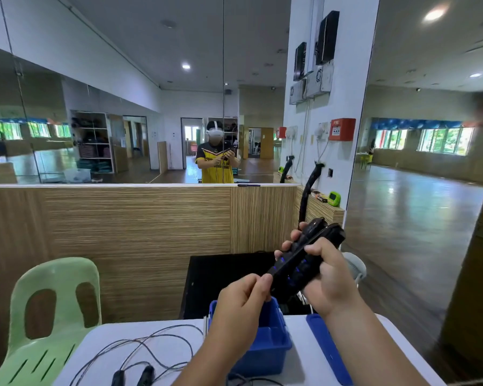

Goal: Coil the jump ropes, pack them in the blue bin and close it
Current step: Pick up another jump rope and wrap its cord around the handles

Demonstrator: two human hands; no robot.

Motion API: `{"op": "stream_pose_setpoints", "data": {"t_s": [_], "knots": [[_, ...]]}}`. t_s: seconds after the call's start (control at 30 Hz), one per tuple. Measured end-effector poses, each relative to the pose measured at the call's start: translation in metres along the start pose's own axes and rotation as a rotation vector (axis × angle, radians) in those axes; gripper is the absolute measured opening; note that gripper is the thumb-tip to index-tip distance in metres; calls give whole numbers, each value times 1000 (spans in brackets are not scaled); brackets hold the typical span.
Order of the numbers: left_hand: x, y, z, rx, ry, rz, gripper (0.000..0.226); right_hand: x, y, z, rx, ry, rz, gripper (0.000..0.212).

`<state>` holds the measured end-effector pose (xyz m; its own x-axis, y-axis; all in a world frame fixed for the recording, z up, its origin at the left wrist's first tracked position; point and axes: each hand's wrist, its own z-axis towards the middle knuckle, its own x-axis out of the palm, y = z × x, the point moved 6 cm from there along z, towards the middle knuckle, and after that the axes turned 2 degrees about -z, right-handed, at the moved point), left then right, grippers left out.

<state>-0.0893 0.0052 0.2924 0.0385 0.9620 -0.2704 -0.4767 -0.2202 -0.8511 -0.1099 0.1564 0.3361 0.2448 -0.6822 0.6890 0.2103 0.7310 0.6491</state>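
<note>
My right hand (328,277) grips a pair of black jump rope handles (304,257) with blue marks, held up above the table. My left hand (244,296) pinches something thin at the lower end of those handles; the cord itself is too thin to make out there. Below my hands stands the open blue bin (273,355) on the white table (168,355). Its blue lid (328,352) lies to the right of it. A second jump rope (151,349) lies loose and uncoiled on the table at the left, its two black handles (134,377) near the front edge.
A pale green plastic chair (50,316) stands at the table's left. A wood-panelled half wall (137,232) with mirrors above runs across in front. A black panel (221,280) stands behind the table. Open wooden floor stretches to the right.
</note>
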Motion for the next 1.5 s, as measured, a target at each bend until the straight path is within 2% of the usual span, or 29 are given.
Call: {"op": "stream_pose_setpoints", "data": {"t_s": [0.13, 0.27, 0.5, 0.83, 1.03, 1.1, 1.2, 1.33, 1.43, 1.5], "knots": [[4, 5, -7, -16, -73, -29, 43, 4, -2, -2, -32, -1, 115, 46], [4, 14, -10, -48, -69, -144, 42, 5, -4, -5, -32, -43, 170, 38], [22, 30, -15, -209, 12, -539, 40, 11, -13, -11, -26, -93, 275, 26], [38, 38, -15, -275, 163, -572, 37, 17, -27, -17, 23, -148, 378, 20], [35, 45, -8, -328, 364, -351, 49, 15, -30, -21, 42, -143, 376, 22], [24, 50, 0, -353, 380, -205, 40, 12, -28, -25, 43, -142, 345, 20], [8, 52, 21, -284, 398, -3, 21, 9, -29, -34, 69, -143, 282, 11], [-10, 44, 47, -187, 410, 235, 39, 6, -31, -43, 117, -180, 155, 28], [-18, 32, 61, -170, 422, 376, 44, -5, -36, -41, 119, -199, 114, 12], [-20, 24, 66, -201, 418, 361, 46, -18, -43, -37, 116, -226, 83, 12]]}}
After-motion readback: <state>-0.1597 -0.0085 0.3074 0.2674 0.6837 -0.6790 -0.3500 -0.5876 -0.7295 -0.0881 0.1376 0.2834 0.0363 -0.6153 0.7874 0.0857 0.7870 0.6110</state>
